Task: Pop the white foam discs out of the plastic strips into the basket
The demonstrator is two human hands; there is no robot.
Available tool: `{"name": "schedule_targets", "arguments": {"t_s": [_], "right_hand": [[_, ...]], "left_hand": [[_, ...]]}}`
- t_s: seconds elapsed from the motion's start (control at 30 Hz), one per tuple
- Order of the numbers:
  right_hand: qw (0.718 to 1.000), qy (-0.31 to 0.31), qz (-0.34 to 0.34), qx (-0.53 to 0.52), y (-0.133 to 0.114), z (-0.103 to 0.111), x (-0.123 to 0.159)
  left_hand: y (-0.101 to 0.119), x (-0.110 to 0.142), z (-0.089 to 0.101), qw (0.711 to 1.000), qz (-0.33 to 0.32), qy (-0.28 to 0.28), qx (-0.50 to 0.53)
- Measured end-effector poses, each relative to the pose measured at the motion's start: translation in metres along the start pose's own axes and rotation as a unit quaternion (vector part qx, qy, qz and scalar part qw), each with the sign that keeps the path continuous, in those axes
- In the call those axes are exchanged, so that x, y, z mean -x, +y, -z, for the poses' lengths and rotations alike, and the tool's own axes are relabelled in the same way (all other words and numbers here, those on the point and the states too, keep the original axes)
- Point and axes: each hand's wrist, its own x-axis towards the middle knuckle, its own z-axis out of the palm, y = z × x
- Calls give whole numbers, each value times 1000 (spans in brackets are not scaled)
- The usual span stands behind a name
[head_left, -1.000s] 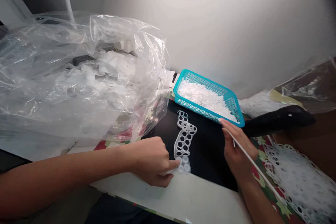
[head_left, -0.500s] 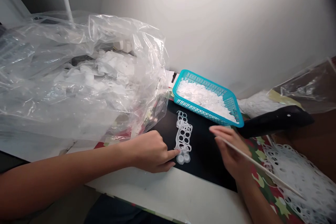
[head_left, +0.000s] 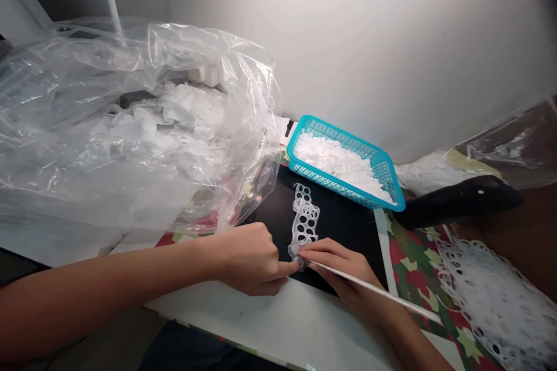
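On the black mat lies a strip of translucent plastic with rows of round holes and a few round discs at its near end. The index finger of my left hand is stretched out, its tip pressing on that near end, while the other fingers are curled and grip nothing. From the right, my right hand holds a thin white stick, with its fingertips touching the strip's near end. The stick slants back past the wrist. Both hands partly cover the discs.
A turquoise basket of small white pieces stands behind the mat. A large clear bag with white material fills the left. At right are a black object and a heap of holed plastic sheets.
My right hand has moved left and down with the stick, from above the mat to the strip's near end. My left hand has shifted slightly toward me, still touching the strip.
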Motion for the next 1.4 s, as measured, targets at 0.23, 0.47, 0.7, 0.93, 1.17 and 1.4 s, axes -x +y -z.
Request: {"name": "schedule_targets", "arguments": {"t_s": [0.23, 0.47, 0.7, 0.93, 1.17, 1.4], "right_hand": [[998, 7, 49, 31, 1, -1, -4], [996, -43, 61, 43, 14, -3, 7], [996, -43, 66, 38, 7, 2, 1], [999, -27, 39, -10, 1, 5, -6], [998, -42, 37, 8, 6, 3, -1], [989, -18, 102, 107, 8, -6, 3]], "left_hand": [[0, -1, 0, 1000, -1, 4, 10], [-1, -1, -1, 1000, 6, 19, 18], [-3, -1, 3, 999, 18, 19, 28], [-4, -1, 7, 999, 28, 8, 38], [-4, 0, 7, 998, 35, 7, 51], [-3, 0, 9, 996, 46, 12, 74]]}}
